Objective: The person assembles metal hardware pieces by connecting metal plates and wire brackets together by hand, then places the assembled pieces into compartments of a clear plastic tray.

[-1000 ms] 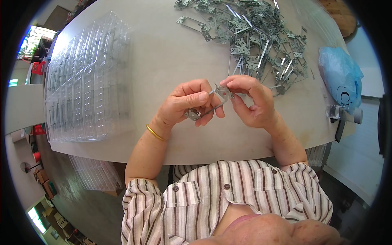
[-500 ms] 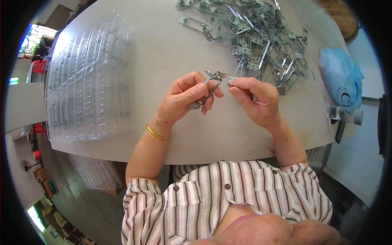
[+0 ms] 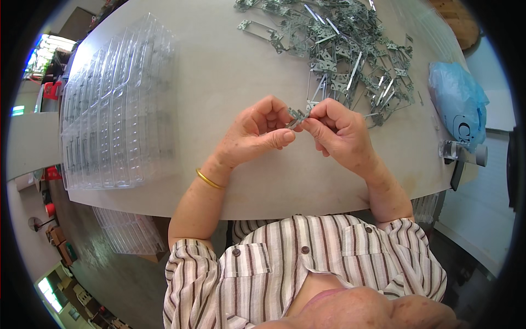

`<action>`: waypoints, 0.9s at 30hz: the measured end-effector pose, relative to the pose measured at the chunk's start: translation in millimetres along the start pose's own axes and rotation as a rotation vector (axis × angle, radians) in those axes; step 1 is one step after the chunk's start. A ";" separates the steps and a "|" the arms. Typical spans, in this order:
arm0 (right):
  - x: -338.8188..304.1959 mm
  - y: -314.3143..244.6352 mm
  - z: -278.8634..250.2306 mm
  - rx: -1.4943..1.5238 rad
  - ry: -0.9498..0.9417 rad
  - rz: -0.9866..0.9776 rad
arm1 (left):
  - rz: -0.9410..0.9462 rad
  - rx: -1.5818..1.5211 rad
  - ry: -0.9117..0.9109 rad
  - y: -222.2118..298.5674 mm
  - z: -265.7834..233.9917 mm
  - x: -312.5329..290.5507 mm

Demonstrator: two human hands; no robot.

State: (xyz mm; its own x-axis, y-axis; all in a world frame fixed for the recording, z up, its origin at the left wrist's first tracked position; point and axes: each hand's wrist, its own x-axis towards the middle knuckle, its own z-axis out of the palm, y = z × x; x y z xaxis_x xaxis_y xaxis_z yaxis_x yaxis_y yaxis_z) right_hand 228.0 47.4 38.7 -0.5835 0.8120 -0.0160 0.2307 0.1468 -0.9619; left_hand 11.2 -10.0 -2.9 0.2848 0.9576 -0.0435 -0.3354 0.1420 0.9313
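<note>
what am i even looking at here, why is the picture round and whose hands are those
There is no machine here: the hands belong to a person wearing a wide fisheye camera on the head that looks down at their own work. That lens makes the picture round and bends straight edges near the rim; the striped shirt at the bottom is the wearer's own.

The left hand, with a gold bangle on its wrist, and the right hand pinch one small grey metal part between their fingertips, held just above a pale table.

On the table lie a heap of similar metal parts at the far side, a stack of clear plastic trays to the person's left, and a blue plastic bag to the right.
</note>
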 end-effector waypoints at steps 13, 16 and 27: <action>1.9 9.6 -9.6 -0.009 -0.111 0.009 | -0.012 -0.055 -0.045 3.9 -2.5 0.5; 4.1 13.3 -12.7 -0.081 -0.139 -0.081 | 0.046 -0.122 -0.090 0.3 -3.5 1.4; 1.9 17.0 5.2 0.282 -0.237 0.032 | 0.298 -0.258 -0.085 -7.1 -11.6 7.5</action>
State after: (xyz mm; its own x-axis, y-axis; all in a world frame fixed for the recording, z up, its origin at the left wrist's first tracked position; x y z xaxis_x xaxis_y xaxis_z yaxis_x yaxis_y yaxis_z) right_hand 226.8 48.5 20.9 -0.7513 0.6552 -0.0784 0.0477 -0.0645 -0.9968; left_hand 5.3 -1.0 -14.0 0.2101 0.9439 0.2548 -0.6259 -0.0703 0.7767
